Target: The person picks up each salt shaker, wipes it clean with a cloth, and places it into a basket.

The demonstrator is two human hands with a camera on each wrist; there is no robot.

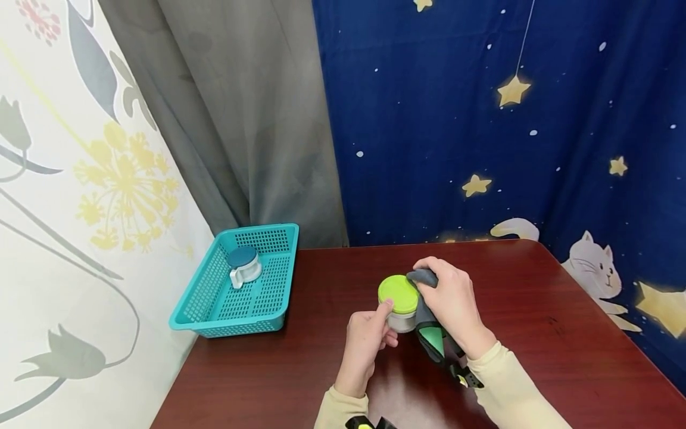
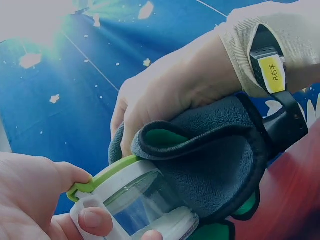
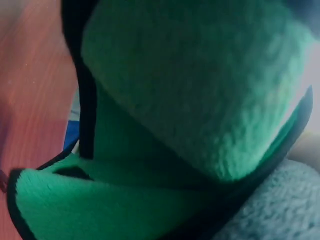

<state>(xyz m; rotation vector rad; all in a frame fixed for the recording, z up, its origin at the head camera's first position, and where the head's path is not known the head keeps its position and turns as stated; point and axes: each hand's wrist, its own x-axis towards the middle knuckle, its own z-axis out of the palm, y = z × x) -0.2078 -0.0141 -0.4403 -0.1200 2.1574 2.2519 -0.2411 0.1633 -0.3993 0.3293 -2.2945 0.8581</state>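
Observation:
My left hand (image 1: 364,339) grips a small jar (image 1: 402,322) with a lime-green lid (image 1: 398,292). In the left wrist view its clear wall (image 2: 145,200) shows, and the thumb presses the lid's edge while fingers curl round the white handle side. My right hand (image 1: 452,301) holds a folded microfibre cloth (image 2: 215,170), dark grey on one face and green on the other, with black edging. The cloth lies against the jar's right side and the lid's rim. Green folds of the cloth (image 3: 190,100) fill most of the right wrist view, hiding the right fingers there.
A turquoise perforated basket (image 1: 230,329) stands at the left of the dark red table (image 1: 332,363). Inside it is a similar jar (image 1: 248,272) with a blue lid and white handle. Grey and starry blue curtains (image 1: 429,149) hang behind the table, and a flower-patterned one (image 1: 80,268) at its left.

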